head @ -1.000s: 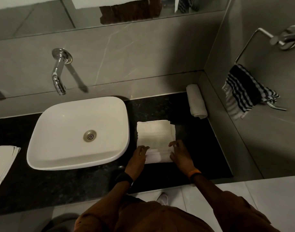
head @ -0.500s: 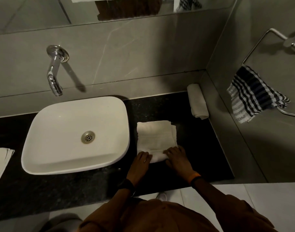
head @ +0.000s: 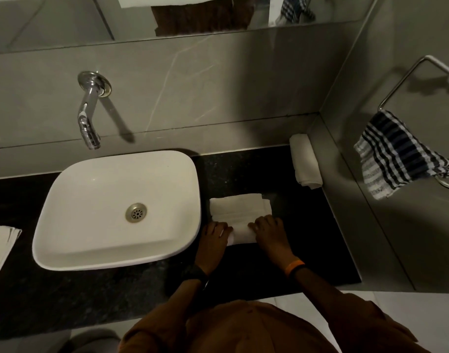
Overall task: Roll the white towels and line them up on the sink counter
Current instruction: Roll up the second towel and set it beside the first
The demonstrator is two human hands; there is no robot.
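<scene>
Two hands share one half-rolled white towel point(head: 240, 215) just right of the basin point(head: 116, 210): your left hand point(head: 214, 235) and right hand point(head: 270, 233) press curled fingers onto the roll. I'd keep pressure even so both ends stay flush.

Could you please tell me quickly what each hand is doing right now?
Left hand: fingers curled on the left end of the half-rolled white towel, rolling it.
Right hand: fingers curled on the same towel's right end.
</scene>
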